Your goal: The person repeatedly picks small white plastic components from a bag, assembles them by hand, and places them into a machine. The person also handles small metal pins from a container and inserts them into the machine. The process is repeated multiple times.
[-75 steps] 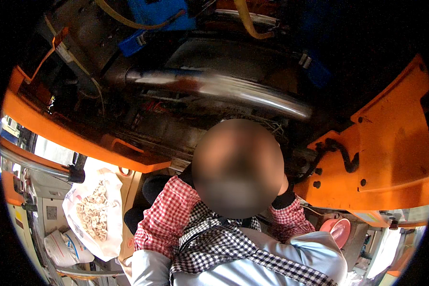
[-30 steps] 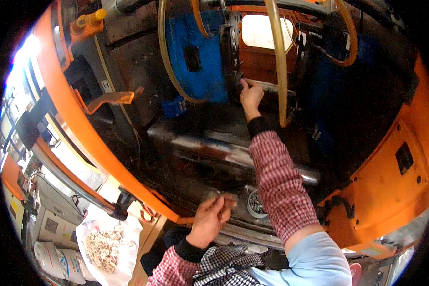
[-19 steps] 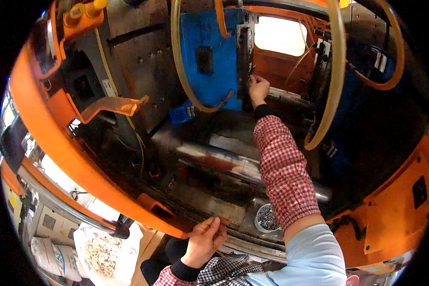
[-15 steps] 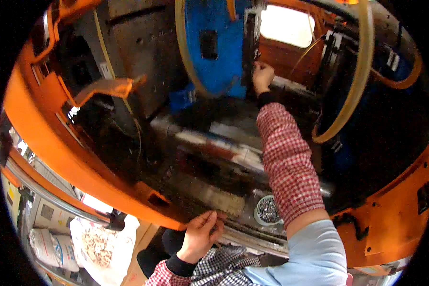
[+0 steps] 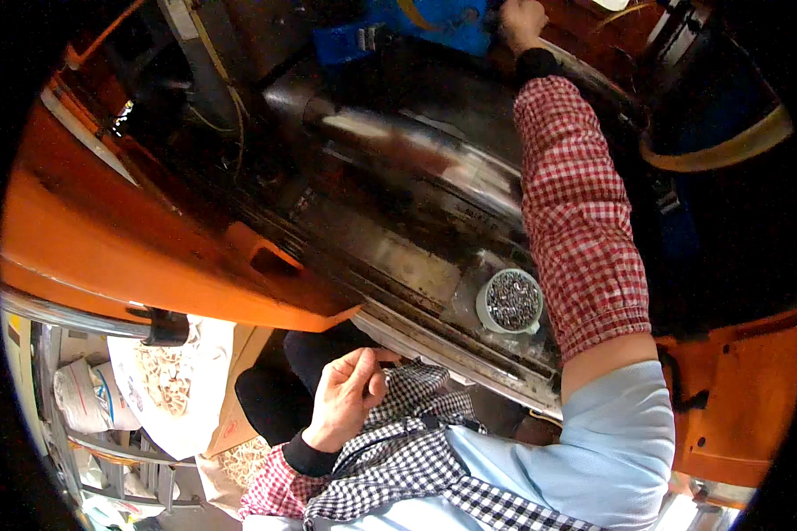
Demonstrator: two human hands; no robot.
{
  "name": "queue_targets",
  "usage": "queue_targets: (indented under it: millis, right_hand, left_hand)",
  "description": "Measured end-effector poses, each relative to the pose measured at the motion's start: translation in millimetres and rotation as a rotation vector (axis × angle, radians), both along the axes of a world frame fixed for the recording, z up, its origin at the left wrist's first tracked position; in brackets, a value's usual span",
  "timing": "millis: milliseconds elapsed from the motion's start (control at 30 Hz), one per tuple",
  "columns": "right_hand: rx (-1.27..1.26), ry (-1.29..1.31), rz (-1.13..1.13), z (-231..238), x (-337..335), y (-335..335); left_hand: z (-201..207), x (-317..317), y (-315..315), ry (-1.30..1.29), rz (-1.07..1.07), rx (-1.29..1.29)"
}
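Observation:
My right arm, in a red checked sleeve, reaches far into the machine. At its end my right hand (image 5: 524,22) is closed beside the lower edge of a blue machine block (image 5: 456,22); whatever its fingers hold is hidden. Close to my body, above the black-and-white checked apron (image 5: 407,460), my left hand (image 5: 347,394) is closed, thumb pressed on the curled fingers. Anything inside it is too small or covered to name. Near my right forearm stands a pale round cup (image 5: 484,310) filled with small shiny metal parts (image 5: 514,301).
Orange machine covers (image 5: 177,274) flank the opening on both sides. A shiny metal bar (image 5: 398,142) crosses the machine bed. A yellowish hose (image 5: 726,150) curves at the right. Lower left, a white bag (image 5: 208,380) holds many small beige parts (image 5: 164,376).
The view has tipped downward, so the machine sits higher in the picture. My left hand has drawn in over the apron. My right hand stays reached into the machine.

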State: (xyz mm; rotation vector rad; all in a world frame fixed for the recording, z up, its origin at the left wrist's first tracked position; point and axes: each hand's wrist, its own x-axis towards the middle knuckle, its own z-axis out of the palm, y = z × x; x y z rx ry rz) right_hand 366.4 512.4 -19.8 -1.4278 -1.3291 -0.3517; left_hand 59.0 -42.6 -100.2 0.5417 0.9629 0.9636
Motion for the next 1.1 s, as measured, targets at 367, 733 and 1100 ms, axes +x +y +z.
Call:
queue_targets:
  millis: [367,733,1100]
  right_hand:
    - [-0.313,0.160,0.112,36.8,7.6,12.3]
    - [-0.253,0.366,0.493,25.8,-25.7,-14.5]
    - [-0.238,0.065,0.131,14.9,-21.7,25.6]
  left_hand:
    - [-57.5,53.1,31.3,0.529,-0.199,0.398]
    - [-98.6,120.2,55.7,1.334,-0.275,0.949]
    - [-116.4,129.3,48.9,1.480,-0.240,1.100]
